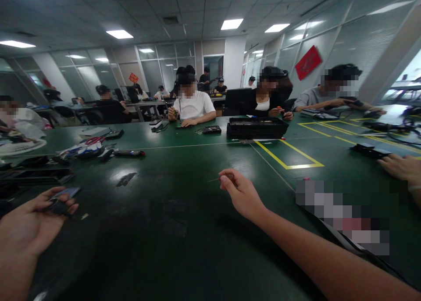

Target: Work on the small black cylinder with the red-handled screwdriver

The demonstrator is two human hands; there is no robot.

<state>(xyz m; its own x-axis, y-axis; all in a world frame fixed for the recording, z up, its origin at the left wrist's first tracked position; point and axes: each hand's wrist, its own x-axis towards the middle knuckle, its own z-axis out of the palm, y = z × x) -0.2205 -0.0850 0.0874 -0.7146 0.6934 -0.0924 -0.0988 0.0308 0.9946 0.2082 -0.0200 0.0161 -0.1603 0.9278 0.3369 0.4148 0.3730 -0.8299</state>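
My left hand (34,224), palm up at the left edge, has its fingers curled round a small black part (57,207). A flat bluish-grey piece (68,193) sticks out beyond those fingers; whether it joins the black part I cannot tell. Above the middle of the table, my right hand (241,192) is closed on a small screwdriver (213,180). Its thin metal shaft points left, and a bit of reddish handle shows between the fingers. The two hands are well apart. Near the left fingertips lies a tiny pale scrap (84,216) on the green tabletop (138,257).
Black trays (36,176) and a pile of tools and parts (83,149) lie at the left. Across the table stands a black bin (256,128). Yellow tape (305,165) marks the right side, where a co-worker's hand (401,167) rests. Several people sit opposite.
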